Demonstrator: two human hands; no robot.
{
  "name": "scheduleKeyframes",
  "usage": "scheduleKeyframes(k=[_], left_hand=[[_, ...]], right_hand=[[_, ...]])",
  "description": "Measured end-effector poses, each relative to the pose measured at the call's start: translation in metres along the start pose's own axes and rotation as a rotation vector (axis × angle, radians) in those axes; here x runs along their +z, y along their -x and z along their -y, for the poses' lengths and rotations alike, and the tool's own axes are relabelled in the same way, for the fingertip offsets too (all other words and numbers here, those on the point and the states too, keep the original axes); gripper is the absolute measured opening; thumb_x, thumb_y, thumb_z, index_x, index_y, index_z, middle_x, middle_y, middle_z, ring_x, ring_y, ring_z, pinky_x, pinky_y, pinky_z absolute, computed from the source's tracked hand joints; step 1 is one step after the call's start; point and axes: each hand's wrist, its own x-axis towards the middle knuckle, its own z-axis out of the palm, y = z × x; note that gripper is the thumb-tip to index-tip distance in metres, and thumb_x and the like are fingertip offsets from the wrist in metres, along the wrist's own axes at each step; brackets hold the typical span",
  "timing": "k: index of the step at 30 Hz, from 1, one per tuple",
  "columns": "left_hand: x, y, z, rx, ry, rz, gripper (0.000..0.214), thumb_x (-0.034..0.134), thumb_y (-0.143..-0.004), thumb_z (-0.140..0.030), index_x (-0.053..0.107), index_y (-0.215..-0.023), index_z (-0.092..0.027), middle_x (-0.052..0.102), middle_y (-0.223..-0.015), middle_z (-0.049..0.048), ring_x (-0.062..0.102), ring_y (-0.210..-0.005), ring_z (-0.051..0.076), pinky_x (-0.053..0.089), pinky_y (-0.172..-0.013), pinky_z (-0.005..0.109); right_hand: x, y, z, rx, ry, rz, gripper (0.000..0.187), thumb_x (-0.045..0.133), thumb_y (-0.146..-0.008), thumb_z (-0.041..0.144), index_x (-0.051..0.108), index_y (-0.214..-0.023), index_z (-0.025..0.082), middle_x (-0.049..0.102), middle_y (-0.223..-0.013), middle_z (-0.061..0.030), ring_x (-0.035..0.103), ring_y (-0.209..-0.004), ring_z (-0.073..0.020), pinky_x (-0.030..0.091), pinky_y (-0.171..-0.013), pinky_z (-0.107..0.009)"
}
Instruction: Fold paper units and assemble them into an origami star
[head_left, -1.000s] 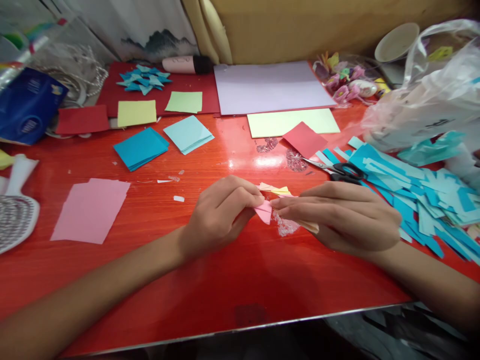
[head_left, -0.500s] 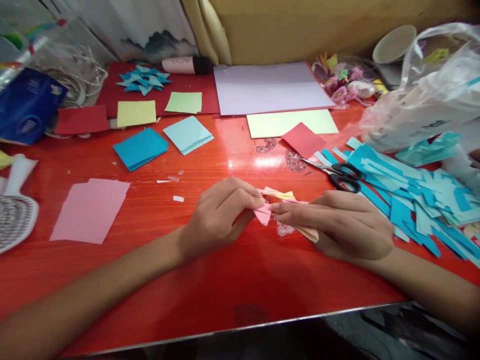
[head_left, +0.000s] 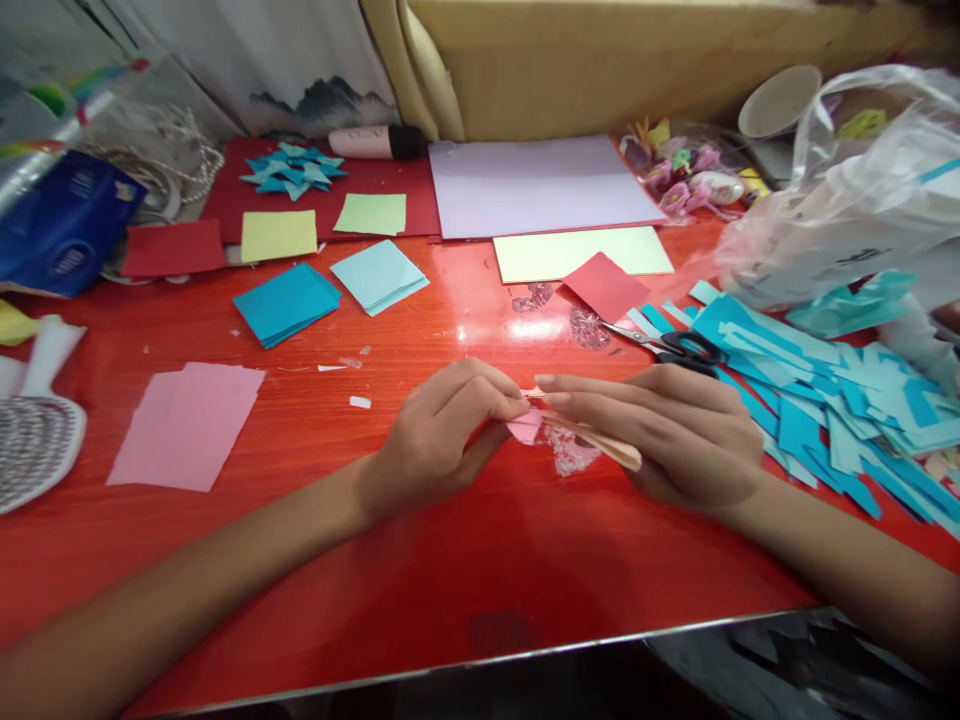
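My left hand (head_left: 450, 425) pinches a pink piece of folded paper (head_left: 525, 427) between thumb and fingers, above the middle of the red table. From the other side my right hand (head_left: 675, 430) presses against the same paper, its fingers long and held together. A peach folded strip (head_left: 611, 447) juts out below the right fingers, its thumb side hidden. How the peach and pink parts join is covered by the fingers.
Black-handled scissors (head_left: 675, 348) lie beyond my right hand, beside blue paper strips (head_left: 825, 390). Pink sheets (head_left: 187, 425) and a hairbrush (head_left: 41, 440) lie left. Blue squares (head_left: 287, 303), a red square (head_left: 604, 287) and a folded blue paper star (head_left: 294, 170) lie farther back.
My right hand has shifted slightly, its fingers now lying over the upper part of the paper. The yellow part seen before is now covered. The camera view has moved a little.
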Motion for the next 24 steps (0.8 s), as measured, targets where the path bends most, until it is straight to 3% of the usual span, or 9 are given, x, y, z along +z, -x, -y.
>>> scheduleKeyframes(k=[6,11,18,21,24], left_hand=[[-0.002,-0.001,-0.001,-0.076,0.014,-0.002,0.009,0.058,-0.081,-0.009,0.053,-0.081,-0.017,0.063,-0.081,0.0043,0.062,-0.076,0.012,0.052,-0.065,0.023],[-0.001,0.0,0.0,-0.054,0.0,-0.004,0.011,0.059,-0.08,-0.007,0.053,-0.082,-0.017,0.062,-0.08,0.004,0.061,-0.076,0.011,0.052,-0.065,0.022],[-0.002,-0.001,0.0,-0.013,0.029,0.013,0.01,0.057,-0.081,-0.008,0.053,-0.084,-0.017,0.062,-0.081,0.0038,0.061,-0.076,0.011,0.053,-0.065,0.023],[-0.004,-0.008,-0.003,-0.117,0.117,0.047,0.006,0.058,-0.083,-0.013,0.054,-0.08,-0.017,0.063,-0.077,0.0019,0.061,-0.072,0.01,0.052,-0.062,0.021],[-0.008,-0.018,-0.007,-0.393,0.195,0.129,0.011,0.064,-0.08,-0.023,0.057,-0.075,-0.017,0.063,-0.071,-0.0007,0.061,-0.066,0.009,0.05,-0.058,0.02]], right_hand=[[0.0,-0.007,-0.007,-0.043,0.255,-0.096,0.015,0.054,-0.086,0.016,0.067,-0.085,0.024,0.068,-0.071,-0.0023,0.05,-0.051,-0.0109,0.04,-0.05,-0.027],[0.0,-0.006,-0.004,-0.062,0.205,-0.1,0.021,0.049,-0.089,0.015,0.066,-0.083,0.025,0.063,-0.063,-0.0007,0.046,-0.051,-0.0108,0.038,-0.05,-0.027],[0.0,-0.004,0.0,0.062,0.03,-0.053,0.021,0.05,-0.088,0.012,0.067,-0.089,0.025,0.06,-0.067,-0.0021,0.044,-0.055,-0.0119,0.037,-0.053,-0.029],[-0.004,-0.008,-0.001,0.243,-0.227,0.01,0.014,0.054,-0.088,0.017,0.067,-0.09,0.021,0.06,-0.072,-0.0023,0.049,-0.062,-0.0116,0.04,-0.059,-0.028],[-0.006,-0.011,-0.007,0.605,-0.552,0.075,0.009,0.06,-0.085,0.025,0.064,-0.079,0.02,0.063,-0.079,-0.0007,0.054,-0.07,-0.0113,0.041,-0.062,-0.026]])
